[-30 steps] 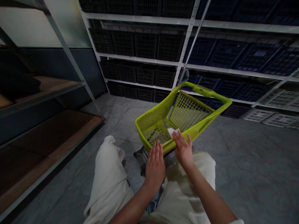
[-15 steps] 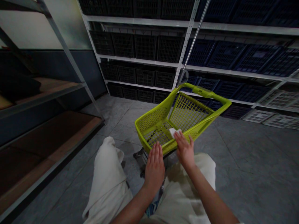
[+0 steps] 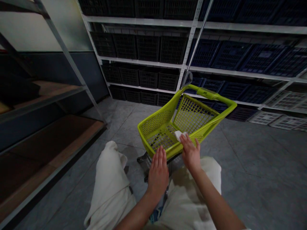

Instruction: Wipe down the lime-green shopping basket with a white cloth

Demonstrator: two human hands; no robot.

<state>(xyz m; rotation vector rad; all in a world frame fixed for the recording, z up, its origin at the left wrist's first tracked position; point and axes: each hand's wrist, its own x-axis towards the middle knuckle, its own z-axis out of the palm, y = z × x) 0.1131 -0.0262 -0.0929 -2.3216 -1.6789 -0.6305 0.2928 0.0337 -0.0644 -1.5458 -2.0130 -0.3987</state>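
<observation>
A small yellow-green shopping cart (image 3: pixel 158 123) stands between my knees, its handle pointing to the far right. My left hand (image 3: pixel 158 171) lies with fingers stretched out and together against the near side of the basket, close to the rim. At the near rim, my right hand (image 3: pixel 191 153) presses a white wipe (image 3: pixel 177 135) that folds over toward the inside of the basket; whether it is cloth or paper I cannot tell. The thumb of that hand sticks up apart from the fingers. The slatted basket floor shows nothing lying on it.
White metal shelving (image 3: pixel 144 62) carries rows of black crates (image 3: pixel 148 48), blue crates (image 3: pixel 232 56) and white crates (image 3: pixel 266 117). A metal pole (image 3: pixel 200 35) rises from behind the cart. On the left is a rack with brown boards (image 3: pixel 72 127). Grey tiles cover the floor.
My right hand and the wipe have shifted very slightly to the right along the rim. My left hand stays nearly in place, and the whole view has drifted a little.
</observation>
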